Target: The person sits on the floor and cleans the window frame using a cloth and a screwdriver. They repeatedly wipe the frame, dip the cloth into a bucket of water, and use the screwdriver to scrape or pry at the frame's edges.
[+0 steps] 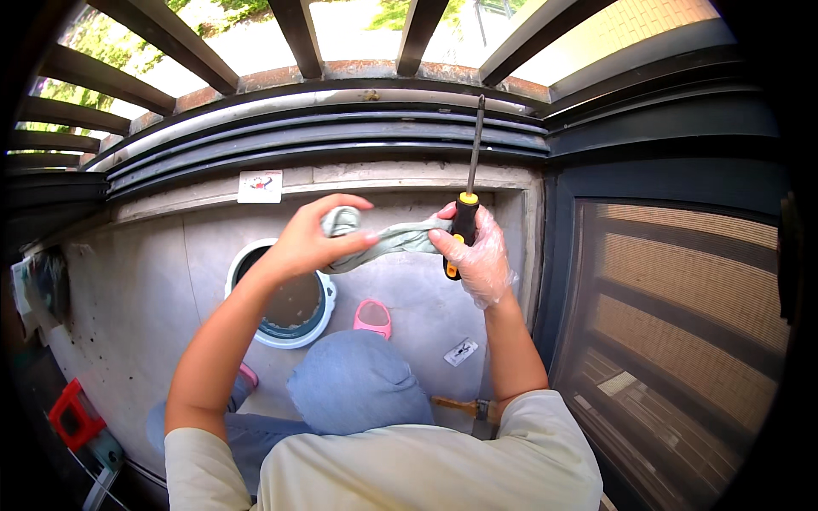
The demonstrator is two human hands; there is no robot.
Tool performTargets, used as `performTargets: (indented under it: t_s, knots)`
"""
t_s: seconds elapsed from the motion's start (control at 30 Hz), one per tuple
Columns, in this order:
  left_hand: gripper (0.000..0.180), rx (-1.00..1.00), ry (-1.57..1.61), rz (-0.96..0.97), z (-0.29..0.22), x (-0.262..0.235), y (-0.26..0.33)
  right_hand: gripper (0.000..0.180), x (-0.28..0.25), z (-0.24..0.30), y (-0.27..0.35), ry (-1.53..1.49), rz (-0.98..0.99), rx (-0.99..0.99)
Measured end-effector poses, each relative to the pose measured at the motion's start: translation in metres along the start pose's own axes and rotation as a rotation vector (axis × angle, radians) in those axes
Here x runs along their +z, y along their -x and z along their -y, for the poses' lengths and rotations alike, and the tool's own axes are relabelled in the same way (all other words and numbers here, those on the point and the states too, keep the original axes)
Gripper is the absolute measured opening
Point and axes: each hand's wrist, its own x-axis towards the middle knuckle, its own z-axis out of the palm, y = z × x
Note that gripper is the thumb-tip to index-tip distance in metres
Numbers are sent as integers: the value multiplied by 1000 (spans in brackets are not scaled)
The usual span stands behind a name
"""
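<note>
My left hand (308, 237) is bare and curls loosely around one end of a twisted pale green cloth (400, 240). The thumb and index finger lie on either side of a coiled part of it. The cloth stretches across to my right hand (484, 261), which wears a thin clear plastic glove. In that hand is a screwdriver (464, 221) with a black and yellow handle, its long shaft pointing away from me. The cloth's other end is pinched under the right thumb against the handle.
Below my left arm stands a light blue basin (300, 339) of murky water. A pink slipper (373, 317), a small printed card (461, 352) and a wooden-handled brush (456, 404) are near my knee. Another card (260, 186) lies on the ledge. A slatted railing (294, 38) and a screen door (682, 281) border the space.
</note>
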Motion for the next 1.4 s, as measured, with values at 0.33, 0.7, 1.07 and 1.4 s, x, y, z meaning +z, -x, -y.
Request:
performTargets:
  t_s: [0.33, 0.7, 1.07, 1.4]
  knots:
    - [21, -159, 378, 189, -11, 22, -20, 27, -16, -8, 10, -301, -85, -69]
    - [15, 446, -99, -111, 2, 25, -26, 23, -4, -6, 33, -321, -118, -83]
    - [20, 270, -550, -291, 49, -53, -14, 21, -1, 9, 42, -356, -216, -165]
    - [31, 428, -205, 25, -36, 22, 10, 23, 18, 17, 37, -187, -121, -135]
